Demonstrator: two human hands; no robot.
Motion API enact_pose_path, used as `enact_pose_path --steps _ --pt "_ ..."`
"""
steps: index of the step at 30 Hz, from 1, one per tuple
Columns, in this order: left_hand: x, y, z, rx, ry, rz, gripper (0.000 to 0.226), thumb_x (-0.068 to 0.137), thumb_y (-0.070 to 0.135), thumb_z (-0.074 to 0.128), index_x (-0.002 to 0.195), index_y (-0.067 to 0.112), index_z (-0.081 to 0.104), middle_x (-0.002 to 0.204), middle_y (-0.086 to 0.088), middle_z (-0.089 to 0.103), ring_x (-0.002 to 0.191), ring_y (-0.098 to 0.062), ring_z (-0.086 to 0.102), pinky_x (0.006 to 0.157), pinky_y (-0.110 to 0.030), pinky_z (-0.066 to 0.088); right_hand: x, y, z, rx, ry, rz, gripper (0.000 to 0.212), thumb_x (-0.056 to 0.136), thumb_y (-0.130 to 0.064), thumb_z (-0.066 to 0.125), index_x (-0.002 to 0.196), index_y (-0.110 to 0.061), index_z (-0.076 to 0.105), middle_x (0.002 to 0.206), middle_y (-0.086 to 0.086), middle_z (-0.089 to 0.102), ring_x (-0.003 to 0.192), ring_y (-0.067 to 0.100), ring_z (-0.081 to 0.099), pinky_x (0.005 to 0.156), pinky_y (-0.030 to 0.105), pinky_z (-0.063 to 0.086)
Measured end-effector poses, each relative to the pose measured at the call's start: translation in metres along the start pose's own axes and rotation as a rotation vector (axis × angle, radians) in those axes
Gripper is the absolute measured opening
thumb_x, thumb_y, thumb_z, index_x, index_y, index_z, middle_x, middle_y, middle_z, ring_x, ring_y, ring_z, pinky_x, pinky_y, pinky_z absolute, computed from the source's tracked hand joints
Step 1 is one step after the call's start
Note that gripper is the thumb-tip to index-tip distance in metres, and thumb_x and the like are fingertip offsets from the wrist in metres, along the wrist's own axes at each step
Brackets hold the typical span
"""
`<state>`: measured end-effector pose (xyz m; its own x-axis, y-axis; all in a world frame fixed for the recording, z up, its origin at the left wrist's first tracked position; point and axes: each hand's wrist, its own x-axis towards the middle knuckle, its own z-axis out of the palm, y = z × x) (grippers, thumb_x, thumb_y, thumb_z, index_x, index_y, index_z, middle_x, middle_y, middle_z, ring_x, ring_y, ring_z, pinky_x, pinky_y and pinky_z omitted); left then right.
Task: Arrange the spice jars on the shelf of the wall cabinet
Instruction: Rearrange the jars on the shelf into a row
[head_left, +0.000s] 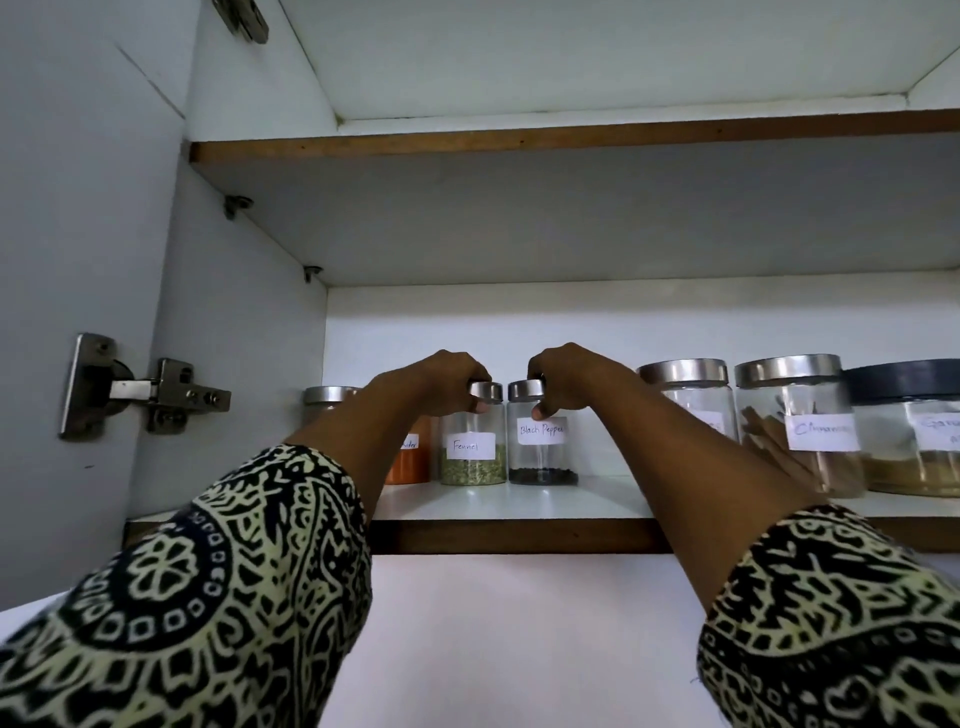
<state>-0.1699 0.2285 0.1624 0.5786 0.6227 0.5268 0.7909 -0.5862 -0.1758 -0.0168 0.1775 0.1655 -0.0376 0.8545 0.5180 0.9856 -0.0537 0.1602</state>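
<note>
On the lower cabinet shelf (498, 501) stand two small glass jars with steel lids. My left hand (447, 382) grips the lid of the jar labelled Fennel (474, 457), which holds green seeds. My right hand (566, 382) grips the lid of the jar labelled Black Pepper (543, 452), with black grains at its bottom. Both jars rest upright on the shelf, side by side and almost touching. Left of the Fennel jar stands an orange powder jar (413, 460), partly hidden by my left forearm.
Another steel-lidded jar (327, 397) stands at the far left. To the right are a larger jar (691, 395) behind my right arm, a Cinnamon jar (800, 426) and a dark-lidded jar (914, 431). An upper shelf (519, 143) hangs above. The door hinge (150, 389) is at left.
</note>
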Motion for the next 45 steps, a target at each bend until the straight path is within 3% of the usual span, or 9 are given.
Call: enact_pose_path --steps 11,20,25,30,33,37,40,45 --pt "0.023 -0.021 0.015 0.028 0.011 -0.016 0.047 0.090 0.028 0.060 0.134 0.014 0.051 0.130 -0.008 0.058 0.117 -0.026 0.053 0.091 -0.030 0.040 0.031 -0.004 0.008 -0.075 -0.036 -0.015 0.064 0.077 -0.034 0.074 0.132 -0.011 0.049 0.134 0.009 0.052 0.123 0.028 0.049 0.100 0.040 0.044" --pt "0.011 -0.014 0.013 0.006 -0.012 -0.083 0.054 0.093 0.025 0.057 0.142 0.013 0.040 0.140 -0.010 0.050 0.125 -0.026 0.048 0.099 -0.029 0.036 0.019 -0.006 0.007 -0.061 -0.059 -0.021 0.069 0.080 -0.033 0.072 0.135 -0.004 0.043 0.134 0.013 0.052 0.123 0.029 0.049 0.097 0.034 0.042" --pt "-0.010 0.009 -0.019 -0.107 0.131 -0.121 0.068 0.094 0.035 0.055 0.151 0.017 0.021 0.155 -0.007 0.029 0.140 -0.027 0.031 0.111 -0.033 0.027 -0.018 0.008 -0.021 0.035 0.159 -0.088 0.068 0.086 -0.017 0.066 0.143 -0.010 0.031 0.136 0.020 0.047 0.121 0.033 0.051 0.093 0.036 0.046" --pt "-0.014 0.094 -0.052 -0.102 0.171 0.109 0.059 0.093 0.039 0.053 0.145 0.019 0.035 0.151 -0.001 0.038 0.137 -0.022 0.037 0.111 -0.032 0.028 -0.074 0.071 -0.065 0.103 0.215 -0.057 0.052 0.083 -0.022 0.070 0.132 -0.014 0.052 0.134 0.008 0.055 0.120 0.026 0.053 0.100 0.035 0.044" --pt "-0.010 0.143 -0.056 -0.175 0.140 0.170 0.058 0.092 0.041 0.055 0.143 0.021 0.039 0.148 0.000 0.043 0.134 -0.019 0.041 0.109 -0.031 0.031 -0.108 0.110 -0.077 0.093 0.173 -0.038 0.049 0.083 -0.023 0.069 0.129 -0.012 0.055 0.131 0.006 0.059 0.120 0.023 0.054 0.102 0.033 0.043" --pt "-0.003 0.185 -0.052 -0.135 0.044 0.183 0.056 0.092 0.042 0.054 0.143 0.021 0.040 0.146 0.000 0.045 0.132 -0.020 0.043 0.107 -0.031 0.033 -0.135 0.152 -0.076 0.104 0.064 0.004 0.050 0.085 -0.028 0.067 0.131 -0.014 0.053 0.135 0.004 0.056 0.123 0.021 0.053 0.103 0.032 0.042" --pt "0.001 0.202 -0.046 -0.059 0.007 0.139 0.051 0.093 0.033 0.056 0.140 0.018 0.045 0.138 -0.005 0.053 0.122 -0.023 0.050 0.094 -0.027 0.036 -0.145 0.174 -0.068 0.119 -0.007 0.009 0.051 0.085 -0.031 0.065 0.132 -0.014 0.052 0.133 0.004 0.057 0.120 0.022 0.054 0.100 0.033 0.044" --pt "0.003 0.208 -0.042 -0.054 0.024 0.079 0.046 0.091 0.022 0.060 0.136 0.015 0.050 0.124 -0.008 0.061 0.110 -0.023 0.055 0.082 -0.023 0.035 -0.142 0.182 -0.051 0.143 0.007 -0.013 0.048 0.082 -0.020 0.069 0.128 -0.015 0.055 0.125 0.006 0.060 0.112 0.025 0.056 0.094 0.037 0.049"
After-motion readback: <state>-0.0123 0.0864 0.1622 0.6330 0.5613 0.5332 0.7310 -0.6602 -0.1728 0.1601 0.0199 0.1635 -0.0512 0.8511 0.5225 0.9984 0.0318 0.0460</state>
